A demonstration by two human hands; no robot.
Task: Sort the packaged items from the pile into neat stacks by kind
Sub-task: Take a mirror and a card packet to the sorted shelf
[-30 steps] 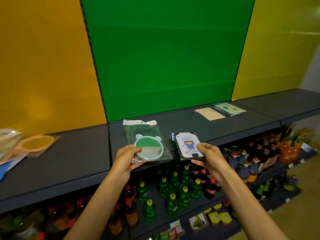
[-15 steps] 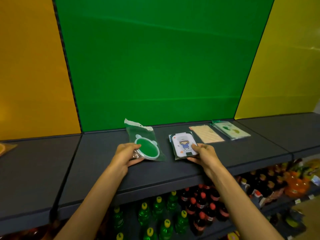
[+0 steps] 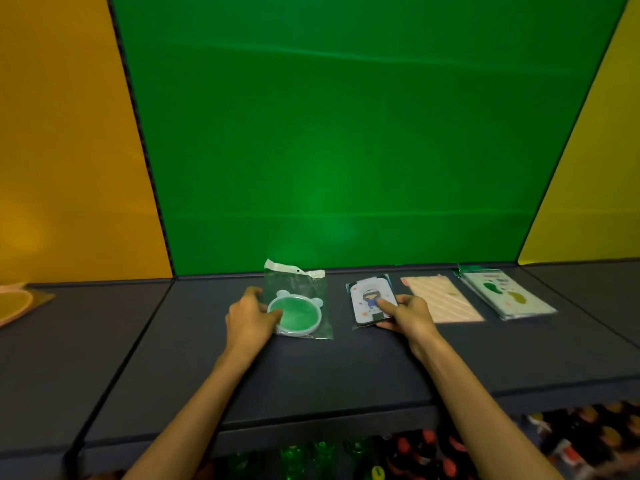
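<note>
A clear packet with a round green bear-eared item (image 3: 300, 312) lies on the dark shelf (image 3: 346, 368). My left hand (image 3: 250, 317) grips its left edge, thumb on top. To its right lies a white card packet with a cartoon figure (image 3: 369, 299); my right hand (image 3: 406, 314) pinches its lower right corner, thumb on the face. Further right on the shelf are a pink striped packet (image 3: 443, 299) and a stack of white packets with green shapes (image 3: 506, 293).
An orange round packaged item (image 3: 15, 303) sits at the far left of the shelf. Green, orange and yellow panels stand behind the shelf. Bottles (image 3: 415, 452) fill the lower shelves beneath the front edge.
Both hands moved forward and lowered their packets from in front of the shelf down onto it. The view shifted right, so the left pile has mostly left the frame.
</note>
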